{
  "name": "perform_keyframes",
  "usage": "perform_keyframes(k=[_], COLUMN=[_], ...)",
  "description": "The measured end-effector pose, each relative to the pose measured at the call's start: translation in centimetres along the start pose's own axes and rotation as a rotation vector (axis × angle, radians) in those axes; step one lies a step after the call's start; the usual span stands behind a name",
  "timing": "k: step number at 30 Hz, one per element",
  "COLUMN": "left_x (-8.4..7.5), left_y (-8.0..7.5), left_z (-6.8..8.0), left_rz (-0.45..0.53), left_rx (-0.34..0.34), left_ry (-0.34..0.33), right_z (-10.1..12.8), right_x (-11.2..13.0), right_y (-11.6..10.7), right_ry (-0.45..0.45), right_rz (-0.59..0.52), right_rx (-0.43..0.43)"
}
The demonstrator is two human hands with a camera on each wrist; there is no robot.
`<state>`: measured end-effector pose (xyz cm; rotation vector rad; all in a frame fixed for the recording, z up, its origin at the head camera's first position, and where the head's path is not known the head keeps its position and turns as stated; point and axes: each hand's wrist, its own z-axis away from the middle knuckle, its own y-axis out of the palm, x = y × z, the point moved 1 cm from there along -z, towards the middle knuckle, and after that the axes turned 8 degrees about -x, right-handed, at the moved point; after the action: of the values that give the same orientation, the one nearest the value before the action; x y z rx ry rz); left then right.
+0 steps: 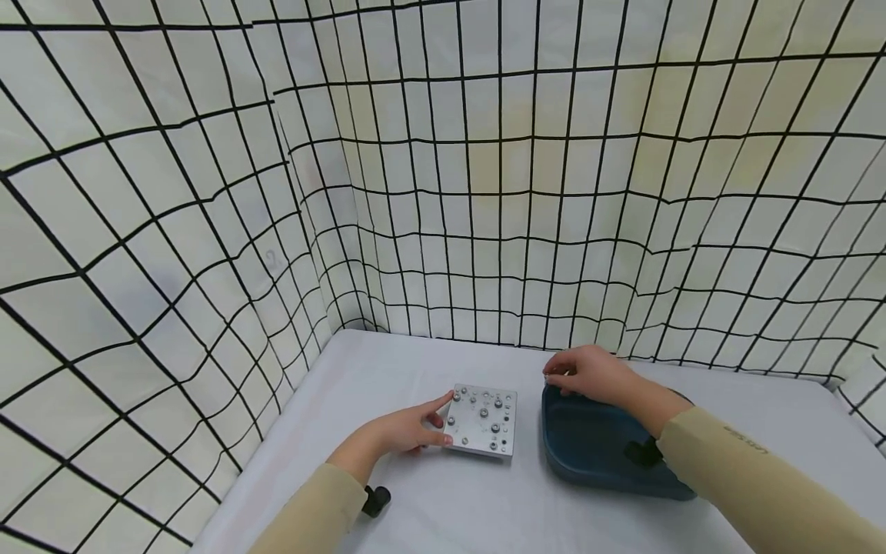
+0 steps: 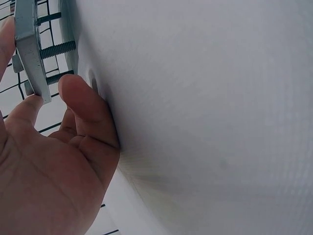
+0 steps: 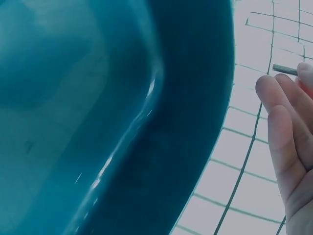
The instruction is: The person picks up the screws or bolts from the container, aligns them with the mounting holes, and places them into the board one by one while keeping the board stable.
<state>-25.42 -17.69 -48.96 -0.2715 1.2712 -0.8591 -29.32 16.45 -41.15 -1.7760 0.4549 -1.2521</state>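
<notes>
My left hand (image 1: 404,428) holds a square metal plate (image 1: 477,438) by its left side, thumb at the near corner and index finger at the far one. Several bolts with socket heads stand in the plate, and their threaded shanks (image 2: 57,50) stick out from its underside in the left wrist view. Above the far left rim of a dark blue tray (image 1: 574,469), my right hand (image 1: 588,373) pinches a small screw. Part of that threaded screw (image 3: 284,69) shows between the fingertips in the right wrist view; its head is hidden.
A white cloth covers the table (image 1: 401,354). Black netting (image 1: 484,254) over pale sheets walls the back and left sides. Black wrist camera mounts show at the left sleeve (image 1: 311,508) and the right sleeve (image 1: 761,477).
</notes>
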Motion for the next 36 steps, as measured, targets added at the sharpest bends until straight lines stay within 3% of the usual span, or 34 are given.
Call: perform_keyframes(k=[15,23,36], left_x=[0.3,0.1,0.3], left_y=[0.2,0.0,-0.2], left_z=[0.0,0.3,0.3], left_rz=[-0.016,-0.018,-0.036], left_rx=[-0.005,0.001,0.0], left_ry=[0.011,0.003,0.008], right_z=[-4.3,-5.8,-7.0], right_x=[4.1,4.4,5.0], right_y=[4.5,6.1,7.4], right_ry=[0.069,0.127,0.159], right_rz=[-0.103,-0.111,-0.054], right_rx=[0.037,0.133,0.163])
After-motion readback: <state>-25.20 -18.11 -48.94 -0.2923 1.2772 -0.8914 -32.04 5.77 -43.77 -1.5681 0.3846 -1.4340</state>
